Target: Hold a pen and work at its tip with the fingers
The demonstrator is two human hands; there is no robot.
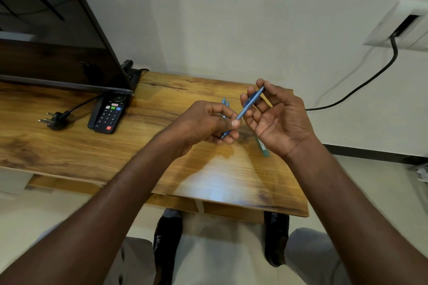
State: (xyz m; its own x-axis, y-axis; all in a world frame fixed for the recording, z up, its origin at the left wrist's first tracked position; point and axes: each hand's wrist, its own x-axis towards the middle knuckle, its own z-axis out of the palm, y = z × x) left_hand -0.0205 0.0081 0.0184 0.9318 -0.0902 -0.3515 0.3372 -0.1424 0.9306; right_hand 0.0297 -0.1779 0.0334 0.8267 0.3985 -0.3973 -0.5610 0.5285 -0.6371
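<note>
Shoes (167, 245) of mine, black with white lettering, sit at the bottom centre of the frame on the pale floor, with my grey trouser legs on either side. Above them comes the near edge of the wooden table (231, 180), running across the middle of the picture. Both my forearms reach up from the lower corners and meet over it, right of centre.

My left hand (203, 122) has its fingers curled round a bunch of blue pens (225, 103); their ends poke out above my knuckles and a dark tip shows below my fingers. My right hand (275, 118), palm turned toward me, pinches a single blue pen (251, 103) between thumb and fingertips. That pen slants from upper right down to lower left, and its lower end meets my left thumb. Under my right palm a green pen (262, 147) lies flat on the wood, partly hidden by the hand.

Further off, in the left half of the frame, a black remote control (108, 113) with coloured buttons lies on the table, and a loose black plug (55, 119) lies just left of it. Behind them stands a dark screen (58, 30) filling the upper left. At the upper right, a black cable (370, 76) runs down the white wall from a wall plate (398, 25).
</note>
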